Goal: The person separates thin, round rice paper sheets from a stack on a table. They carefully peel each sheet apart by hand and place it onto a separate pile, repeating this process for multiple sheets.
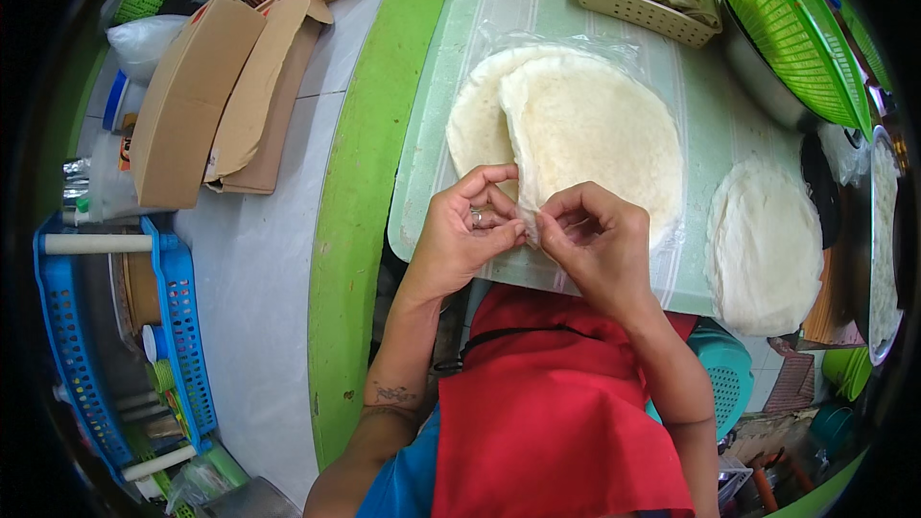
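A stack of thin, round, pale dough wrappers (604, 133) lies on the light green table (432, 151) in front of me. Its left edge is lifted and gathered into a narrow fold. My left hand (478, 230) pinches the near end of that edge between thumb and fingers, a ring on one finger. Beside it, my right hand (593, 230) grips the same edge with thumb and forefinger. Another round wrapper (475, 119) sits partly beneath, out to the left. Clear plastic (604, 47) shows under the far rim of the stack.
A second wrapper pile (764, 248) lies at right. A beige basket (647, 11) of wrapped rolls and a green colander (791, 29) over a metal bowl stand at the back right. Cardboard boxes (198, 101) and a blue plastic rack (180, 331) are on the left.
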A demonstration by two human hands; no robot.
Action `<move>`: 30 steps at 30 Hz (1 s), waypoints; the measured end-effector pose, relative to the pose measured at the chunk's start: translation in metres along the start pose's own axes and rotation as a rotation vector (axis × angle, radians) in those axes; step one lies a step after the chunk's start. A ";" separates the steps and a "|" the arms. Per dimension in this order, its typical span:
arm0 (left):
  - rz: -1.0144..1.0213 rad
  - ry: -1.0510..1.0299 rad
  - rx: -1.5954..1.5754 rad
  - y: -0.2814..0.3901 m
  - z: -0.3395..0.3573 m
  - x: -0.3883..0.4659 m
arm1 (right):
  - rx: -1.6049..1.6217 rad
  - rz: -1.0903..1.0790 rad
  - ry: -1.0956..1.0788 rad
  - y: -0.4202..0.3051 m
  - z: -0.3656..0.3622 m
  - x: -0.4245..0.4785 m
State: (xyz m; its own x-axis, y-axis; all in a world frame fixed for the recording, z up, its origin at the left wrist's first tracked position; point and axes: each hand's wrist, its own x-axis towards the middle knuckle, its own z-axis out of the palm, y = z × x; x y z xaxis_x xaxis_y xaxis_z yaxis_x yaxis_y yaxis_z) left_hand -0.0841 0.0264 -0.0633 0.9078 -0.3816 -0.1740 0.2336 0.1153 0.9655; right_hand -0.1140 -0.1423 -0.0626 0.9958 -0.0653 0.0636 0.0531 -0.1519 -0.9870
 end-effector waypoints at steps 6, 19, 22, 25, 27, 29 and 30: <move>-0.016 0.040 0.089 -0.001 -0.007 0.001 | -0.015 0.024 0.090 0.010 0.000 0.010; 0.086 0.237 0.234 -0.003 0.008 0.011 | -0.179 -0.278 0.159 0.010 0.005 0.016; 0.022 0.283 0.364 -0.001 0.008 0.008 | -0.197 -0.238 0.243 0.009 -0.002 0.026; 0.032 0.279 0.573 0.000 0.007 0.009 | -0.232 -0.167 0.279 0.010 -0.010 0.026; 0.094 0.294 0.813 0.009 0.015 0.015 | -0.210 -0.158 0.228 0.010 -0.010 0.022; 0.208 0.343 0.762 0.009 0.018 0.028 | -0.203 -0.179 0.190 0.011 -0.009 0.018; 0.268 0.367 0.738 0.011 0.019 0.032 | -0.203 -0.207 0.178 0.010 -0.006 0.017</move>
State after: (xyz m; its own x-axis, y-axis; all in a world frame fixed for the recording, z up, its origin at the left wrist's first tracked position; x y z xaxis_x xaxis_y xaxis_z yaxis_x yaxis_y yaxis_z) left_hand -0.0597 -0.0022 -0.0548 0.9846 -0.0918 0.1486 -0.1747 -0.5145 0.8395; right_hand -0.0968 -0.1512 -0.0700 0.9360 -0.1808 0.3021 0.2193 -0.3719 -0.9020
